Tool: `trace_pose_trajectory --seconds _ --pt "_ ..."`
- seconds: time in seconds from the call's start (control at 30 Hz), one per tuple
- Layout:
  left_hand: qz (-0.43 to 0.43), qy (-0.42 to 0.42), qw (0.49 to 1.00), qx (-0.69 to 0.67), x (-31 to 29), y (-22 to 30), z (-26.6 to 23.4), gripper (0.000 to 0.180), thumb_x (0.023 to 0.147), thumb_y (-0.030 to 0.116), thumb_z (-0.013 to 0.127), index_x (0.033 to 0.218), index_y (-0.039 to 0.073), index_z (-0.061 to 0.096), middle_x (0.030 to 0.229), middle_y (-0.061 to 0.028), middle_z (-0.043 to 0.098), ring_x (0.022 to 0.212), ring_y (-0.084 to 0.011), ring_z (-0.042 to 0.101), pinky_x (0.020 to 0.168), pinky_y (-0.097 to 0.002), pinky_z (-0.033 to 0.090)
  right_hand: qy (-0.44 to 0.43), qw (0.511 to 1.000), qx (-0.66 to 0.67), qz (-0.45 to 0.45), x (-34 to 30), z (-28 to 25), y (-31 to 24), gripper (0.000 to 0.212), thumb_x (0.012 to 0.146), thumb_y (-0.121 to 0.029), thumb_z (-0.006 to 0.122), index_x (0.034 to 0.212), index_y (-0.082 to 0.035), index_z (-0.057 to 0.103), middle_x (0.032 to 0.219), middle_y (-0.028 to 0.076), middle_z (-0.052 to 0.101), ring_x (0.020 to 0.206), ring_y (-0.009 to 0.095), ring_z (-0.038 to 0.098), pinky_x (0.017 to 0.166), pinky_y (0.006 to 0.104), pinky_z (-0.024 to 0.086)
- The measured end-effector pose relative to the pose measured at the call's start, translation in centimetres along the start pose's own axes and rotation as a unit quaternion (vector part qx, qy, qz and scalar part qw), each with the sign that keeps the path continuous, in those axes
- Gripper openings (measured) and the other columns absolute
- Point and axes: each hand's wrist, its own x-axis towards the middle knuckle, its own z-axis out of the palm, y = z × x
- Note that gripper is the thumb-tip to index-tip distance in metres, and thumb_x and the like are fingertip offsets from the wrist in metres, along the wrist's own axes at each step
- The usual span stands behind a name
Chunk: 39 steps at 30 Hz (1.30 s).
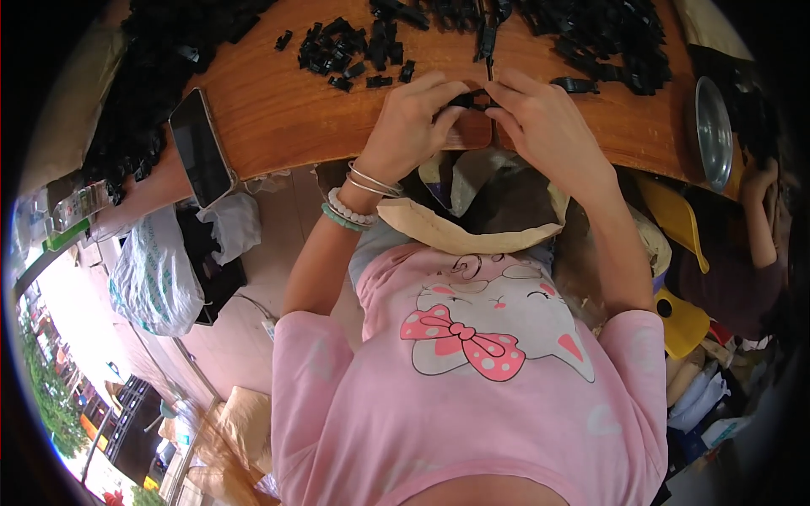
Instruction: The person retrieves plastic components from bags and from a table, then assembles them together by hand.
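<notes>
At the near edge of the wooden table (278,126), both hands meet over a small black plastic part (479,99). My left hand (413,118) pinches its left side between thumb and fingers. On the other side my right hand (540,118) grips it with curled fingers, which cover much of the part. Just beyond the fingertips stands a narrow black piece (487,46); whether it touches the held part I cannot tell. Small loose black parts (331,52) lie scattered beyond my left hand. A larger heap of longer black parts (603,42) lies beyond my right hand.
A phone (202,145) rests at the table's left edge, near another black heap (139,93). At the right edge leans a metal bowl (714,131). An open brown paper bag (460,229) sits below the table edge. Another person's arm (759,211) shows far right.
</notes>
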Motion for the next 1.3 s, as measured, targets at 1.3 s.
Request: trace_pose_trajectory --seconds 1.3 --pt "-0.308 -0.068 0.861 -0.4 -2.3 7.1 1.8 0.02 0.089 0.014 0.06 0.093 -0.006 0.059 0.075 -0.0082 0.061 0.06 -0.0151 0.064 0.049 -0.0239 0.049 0.18 0.979 0.093 -0.038 -6.5 0.5 -1.0 0.037 0.068 -0.001 0.063 0.104 -0.004 0.063 0.092 0.009 0.058 0.083 0.027 0.055 0.074 0.0363 0.04"
